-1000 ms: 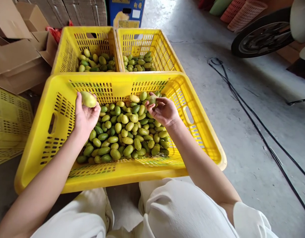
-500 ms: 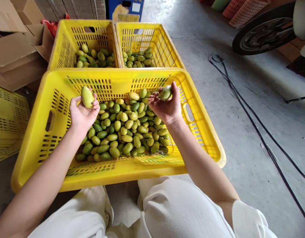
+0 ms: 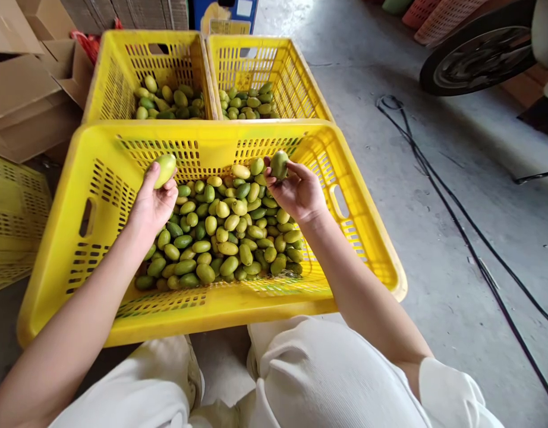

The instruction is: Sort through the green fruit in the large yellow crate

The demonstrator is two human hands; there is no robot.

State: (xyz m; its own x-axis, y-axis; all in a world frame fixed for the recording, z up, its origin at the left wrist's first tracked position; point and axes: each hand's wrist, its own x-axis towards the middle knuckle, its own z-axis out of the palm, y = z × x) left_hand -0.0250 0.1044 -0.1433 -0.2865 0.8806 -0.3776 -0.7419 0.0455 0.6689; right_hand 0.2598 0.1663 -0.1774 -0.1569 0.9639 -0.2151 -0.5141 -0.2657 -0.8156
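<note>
Left hand (image 3: 154,205) above left part of yellow crate (image 3: 218,142), thumb and fingers closed on a pale fruit (image 3: 166,170): oval, smooth, light yellow-green, slightly shiny, lying tilted. Right hand (image 3: 301,193) palm up, fingers and thumb wrapped round a dark fruit (image 3: 279,165): duller green, stubby from this angle, roughly upright. Both fruits over the crate, well apart. Fruit pile (image 3: 229,238) below: egg-shaped, deep green through yellow. Two back crates (image 3: 307,80) hold similar fruit.
</note>
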